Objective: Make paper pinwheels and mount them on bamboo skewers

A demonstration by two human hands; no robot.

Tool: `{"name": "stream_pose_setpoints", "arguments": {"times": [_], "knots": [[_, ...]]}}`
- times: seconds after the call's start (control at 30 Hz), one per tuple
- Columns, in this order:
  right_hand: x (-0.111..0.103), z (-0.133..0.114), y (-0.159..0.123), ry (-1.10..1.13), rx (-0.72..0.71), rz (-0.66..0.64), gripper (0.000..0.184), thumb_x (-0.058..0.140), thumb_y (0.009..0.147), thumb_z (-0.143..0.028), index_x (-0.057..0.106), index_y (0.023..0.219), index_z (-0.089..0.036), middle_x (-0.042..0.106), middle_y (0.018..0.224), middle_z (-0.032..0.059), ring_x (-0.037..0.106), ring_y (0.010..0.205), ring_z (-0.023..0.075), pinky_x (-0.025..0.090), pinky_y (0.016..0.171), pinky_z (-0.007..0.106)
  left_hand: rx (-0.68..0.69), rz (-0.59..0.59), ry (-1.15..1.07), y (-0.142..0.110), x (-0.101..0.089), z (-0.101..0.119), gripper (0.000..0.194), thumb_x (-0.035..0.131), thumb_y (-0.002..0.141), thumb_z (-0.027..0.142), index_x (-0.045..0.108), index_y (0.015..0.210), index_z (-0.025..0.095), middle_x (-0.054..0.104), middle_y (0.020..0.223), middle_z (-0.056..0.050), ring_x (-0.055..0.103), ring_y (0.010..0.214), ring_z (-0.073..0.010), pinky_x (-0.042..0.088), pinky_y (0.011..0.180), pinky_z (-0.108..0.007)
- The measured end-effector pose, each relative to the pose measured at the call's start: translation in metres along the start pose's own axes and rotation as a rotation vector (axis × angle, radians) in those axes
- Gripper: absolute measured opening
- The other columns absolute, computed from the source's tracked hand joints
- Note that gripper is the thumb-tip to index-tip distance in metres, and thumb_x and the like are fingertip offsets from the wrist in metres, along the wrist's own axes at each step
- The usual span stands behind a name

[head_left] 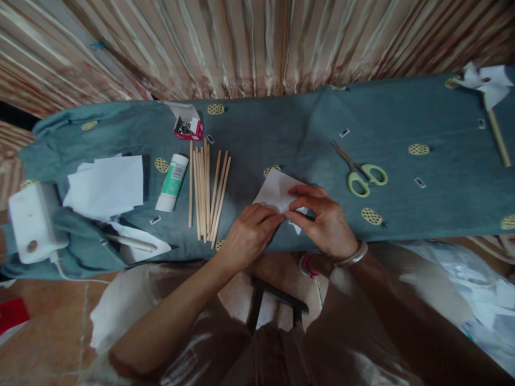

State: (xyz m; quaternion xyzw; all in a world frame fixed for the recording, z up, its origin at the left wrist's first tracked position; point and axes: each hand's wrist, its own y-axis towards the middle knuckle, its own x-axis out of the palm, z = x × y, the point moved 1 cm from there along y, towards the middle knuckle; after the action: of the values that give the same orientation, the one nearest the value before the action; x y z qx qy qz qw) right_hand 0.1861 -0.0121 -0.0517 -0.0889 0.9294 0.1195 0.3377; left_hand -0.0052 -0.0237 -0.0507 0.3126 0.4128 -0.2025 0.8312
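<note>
A white piece of paper (275,188) lies near the front edge of the cloth-covered table, with one corner pointing away from me. My left hand (252,231) is closed on its near left side, fingertips pressed to the sheet. From the right, my right hand (319,217) pinches the paper at its near middle, where the two hands' fingertips meet. A small pointed flap shows beneath the right fingers; the rest of the fold is hidden by my hands. Scissors (357,174) with green handles lie partly open to the right of my right hand.
Left of my hands lie several wooden sticks (207,195), a glue stick (172,183) and a red-white box (188,128) of small metal pieces. Farther left are stacked white papers (108,185) and a white device (36,222). A paper pinwheel (493,88) lies far right.
</note>
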Motion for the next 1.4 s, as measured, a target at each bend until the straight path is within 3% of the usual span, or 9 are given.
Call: {"name": "stream_pose_setpoints", "arguments": {"times": [0.3,0.87,1.4], "knots": [[0.001,-0.002,0.0,-0.037,-0.008,0.027,0.005,0.07,0.084,-0.027,0.068,0.082,-0.022,0.07,0.111,0.0075,0.063,0.105,0.0262,0.048,0.095,0.045,-0.044,0.052,-0.073,0.0,0.002,-0.002,0.017,0.054,0.095,0.017,0.067,0.104,0.012,0.071,0.093,-0.008,0.065,0.089,-0.0181,0.056,0.078,-0.032],[0.001,-0.004,-0.001,-0.029,-0.013,0.032,0.005,0.066,0.086,-0.026,0.071,0.085,-0.024,0.069,0.111,0.0072,0.063,0.107,0.027,0.048,0.096,0.047,-0.101,0.01,-0.174,0.003,0.002,-0.006,0.019,0.054,0.095,0.017,0.071,0.103,0.014,0.07,0.093,-0.009,0.067,0.088,-0.0176,0.058,0.079,-0.033],[0.008,-0.004,-0.011,-0.141,-0.105,0.005,0.031,0.05,0.089,-0.015,0.072,0.108,-0.027,0.062,0.128,0.0064,0.055,0.119,0.0282,0.045,0.103,0.05,-0.114,0.0,-0.178,0.001,0.004,-0.007,0.017,0.055,0.094,0.016,0.07,0.102,0.015,0.07,0.095,-0.008,0.067,0.09,-0.0177,0.058,0.082,-0.034]]}}
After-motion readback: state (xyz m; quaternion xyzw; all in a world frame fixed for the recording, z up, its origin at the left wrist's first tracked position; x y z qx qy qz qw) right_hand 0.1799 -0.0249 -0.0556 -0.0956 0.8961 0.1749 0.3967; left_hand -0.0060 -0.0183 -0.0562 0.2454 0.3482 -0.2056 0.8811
